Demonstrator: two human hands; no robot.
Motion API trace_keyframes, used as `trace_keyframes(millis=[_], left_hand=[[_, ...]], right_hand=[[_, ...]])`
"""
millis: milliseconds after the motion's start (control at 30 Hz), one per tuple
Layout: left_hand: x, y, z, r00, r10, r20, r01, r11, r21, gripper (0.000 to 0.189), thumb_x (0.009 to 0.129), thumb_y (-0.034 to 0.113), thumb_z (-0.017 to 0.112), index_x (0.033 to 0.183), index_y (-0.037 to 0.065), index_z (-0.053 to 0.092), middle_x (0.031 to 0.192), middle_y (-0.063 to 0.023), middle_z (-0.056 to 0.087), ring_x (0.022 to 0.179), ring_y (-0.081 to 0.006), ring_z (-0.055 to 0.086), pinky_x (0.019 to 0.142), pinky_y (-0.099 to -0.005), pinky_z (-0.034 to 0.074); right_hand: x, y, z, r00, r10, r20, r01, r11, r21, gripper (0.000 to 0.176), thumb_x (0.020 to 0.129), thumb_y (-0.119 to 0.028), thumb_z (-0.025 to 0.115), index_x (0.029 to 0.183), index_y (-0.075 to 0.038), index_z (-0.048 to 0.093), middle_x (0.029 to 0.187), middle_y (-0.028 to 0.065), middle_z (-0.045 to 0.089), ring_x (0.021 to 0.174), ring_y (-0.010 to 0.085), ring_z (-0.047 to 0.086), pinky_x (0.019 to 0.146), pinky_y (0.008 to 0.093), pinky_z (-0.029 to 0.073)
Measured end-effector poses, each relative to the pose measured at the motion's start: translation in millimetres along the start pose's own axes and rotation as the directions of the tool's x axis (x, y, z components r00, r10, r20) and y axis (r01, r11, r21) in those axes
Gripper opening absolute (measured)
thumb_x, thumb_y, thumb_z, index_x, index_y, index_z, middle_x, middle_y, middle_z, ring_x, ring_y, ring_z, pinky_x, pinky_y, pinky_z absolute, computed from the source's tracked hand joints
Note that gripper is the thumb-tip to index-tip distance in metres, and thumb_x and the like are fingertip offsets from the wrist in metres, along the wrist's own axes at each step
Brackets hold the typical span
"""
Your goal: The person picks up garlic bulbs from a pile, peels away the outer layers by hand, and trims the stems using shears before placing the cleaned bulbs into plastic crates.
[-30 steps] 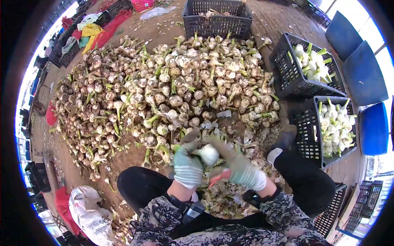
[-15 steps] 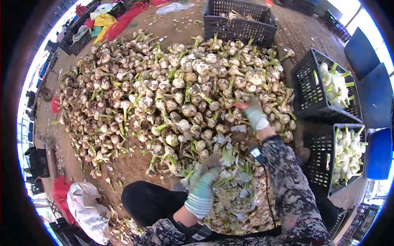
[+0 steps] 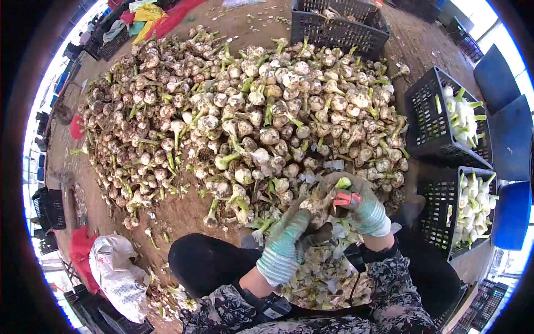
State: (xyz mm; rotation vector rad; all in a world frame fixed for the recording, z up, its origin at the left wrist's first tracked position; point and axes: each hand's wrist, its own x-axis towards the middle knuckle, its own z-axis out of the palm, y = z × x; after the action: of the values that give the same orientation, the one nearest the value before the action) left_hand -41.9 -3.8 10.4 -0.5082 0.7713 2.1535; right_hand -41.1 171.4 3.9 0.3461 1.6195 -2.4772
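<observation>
My left hand (image 3: 285,242), in a striped green and white glove, is closed around a soil-marked garlic bulb (image 3: 316,210) above my lap. My right hand (image 3: 368,211), gloved alike, meets it from the other side, fingers wrapped round a small red tool (image 3: 346,198) whose working end is hidden. A cut green garlic stem (image 3: 343,182) sticks up between the hands. Just beyond them spreads a large heap of garlic (image 3: 245,122) with stems on. Below lie peeled skins and leaf scraps (image 3: 325,273) between my legs.
At my right stand two black crates, a far one (image 3: 425,111) and a near one (image 3: 439,203), both holding cleaned white garlic. Another black crate (image 3: 339,33) is behind the heap. A white sack (image 3: 119,278) lies at left, with blue panels (image 3: 503,133) at far right.
My right hand has come back from the heap toward my lap with the red tool. A garlic bulb is now between both hands; my left hand has risen slightly and moved right.
</observation>
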Motion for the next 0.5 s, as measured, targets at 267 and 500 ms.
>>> trace_keyframes(millis=[267,500], left_hand=[[-32.2,12.4,14.4,0.97,0.077,0.231,-0.13,0.965,0.227,0.051,0.078,0.005,0.062,0.123,0.001,0.038,0.109,-0.0082,0.05,0.096,-0.0153,0.052,0.084,-0.0299,0.047],[-22.9,-9.2,4.8,0.672,0.598,0.438,-0.699,0.314,0.643,0.064,0.06,0.005,0.077,0.115,0.0,0.044,0.11,-0.008,0.05,0.099,-0.0164,0.051,0.088,-0.0295,0.041]], right_hand=[[-37.2,-4.3,13.0,0.996,-0.05,0.071,0.032,0.971,0.235,0.038,0.081,-0.021,0.059,0.111,-0.001,0.05,0.098,0.0095,0.058,0.083,0.0182,0.059,0.069,0.0267,0.049],[-66.2,-1.8,45.0,0.917,-0.083,-0.39,-0.051,0.946,-0.319,0.043,0.074,-0.008,0.059,0.114,0.0,0.048,0.103,0.0092,0.057,0.096,0.0164,0.053,0.075,0.0275,0.044]])
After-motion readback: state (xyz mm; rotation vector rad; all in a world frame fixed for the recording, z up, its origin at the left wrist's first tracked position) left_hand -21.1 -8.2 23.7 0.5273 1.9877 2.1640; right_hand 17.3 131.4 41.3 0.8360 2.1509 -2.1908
